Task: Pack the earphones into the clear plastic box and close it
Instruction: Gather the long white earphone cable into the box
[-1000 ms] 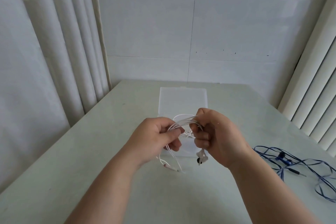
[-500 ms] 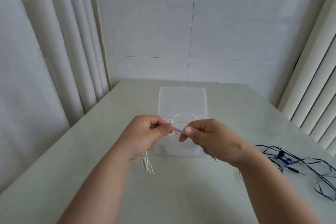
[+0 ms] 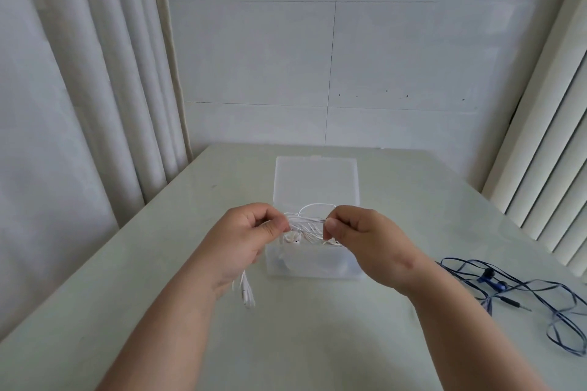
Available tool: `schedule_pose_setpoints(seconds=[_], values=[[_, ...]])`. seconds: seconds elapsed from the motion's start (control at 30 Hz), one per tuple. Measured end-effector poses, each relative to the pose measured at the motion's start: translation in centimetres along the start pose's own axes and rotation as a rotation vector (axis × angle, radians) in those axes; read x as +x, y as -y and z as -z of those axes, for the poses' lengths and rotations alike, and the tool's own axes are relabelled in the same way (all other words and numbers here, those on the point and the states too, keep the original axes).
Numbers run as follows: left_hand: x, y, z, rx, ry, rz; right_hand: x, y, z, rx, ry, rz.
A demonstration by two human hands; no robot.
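White earphones (image 3: 306,224), a thin, glossy, round cord, are stretched as a bunched skein between two hands just above the near half of the clear plastic box (image 3: 314,267). A slack loop of the same cord hangs from under the left hand (image 3: 251,232), down on the near-left side of the box and close to the table (image 3: 317,327). That hand is curled into a loose fist, its thumb and forefinger pinching the left end of the bundle. The right hand (image 3: 359,235) mirrors it over the box's right edge, fingers folded in and thumb pressed on the cord's other end. Between them the strands lie side by side, one arc rising above the rest, and small white earbud pieces hang under the bundle at the box's open mouth. The box is a frosted, translucent rectangle with soft rounded corners. Its flat lid (image 3: 316,178) lies folded open beyond it on the far side. Well to the right of the box, a flat, ribbon-like blue earphones (image 3: 495,279) cable sprawls in loose tangles on the smooth, pale green tabletop. Behind the box stands a wall (image 3: 317,57) of large white tiles, with pleated cream curtain folds (image 3: 95,73) to its left and vertical slatted blinds (image 3: 546,136) to its right.
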State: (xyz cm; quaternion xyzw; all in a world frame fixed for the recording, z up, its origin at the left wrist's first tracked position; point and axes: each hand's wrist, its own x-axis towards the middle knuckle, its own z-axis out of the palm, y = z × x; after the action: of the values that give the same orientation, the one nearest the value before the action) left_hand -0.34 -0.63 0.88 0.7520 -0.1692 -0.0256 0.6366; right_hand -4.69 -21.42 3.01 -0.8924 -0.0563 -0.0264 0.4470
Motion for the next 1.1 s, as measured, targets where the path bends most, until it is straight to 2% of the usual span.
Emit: schedule_pose_setpoints(seconds=[0.23,0.6,0.77,0.9,1.1], values=[[-0.3,0.0,-0.6,0.042,0.170,0.039,0.1,0.2,-0.2,0.018,-0.101,0.046],[-0.6,-0.6,-0.7,-0.030,0.237,0.109,0.1,0.3,-0.3,0.017,-0.153,0.036],[-0.4,-0.4,-1.0,-0.133,0.153,0.121,0.4,0.1,-0.3,0.044,-0.205,0.033],[-0.2,-0.4,-1.1,-0.406,0.090,0.080,0.3,0.2,-0.3,0.046,-0.158,0.013],[0.7,-0.7,-1.4,-0.683,-0.131,0.024,0.3,0.3,-0.7,-0.042,-0.067,0.029]])
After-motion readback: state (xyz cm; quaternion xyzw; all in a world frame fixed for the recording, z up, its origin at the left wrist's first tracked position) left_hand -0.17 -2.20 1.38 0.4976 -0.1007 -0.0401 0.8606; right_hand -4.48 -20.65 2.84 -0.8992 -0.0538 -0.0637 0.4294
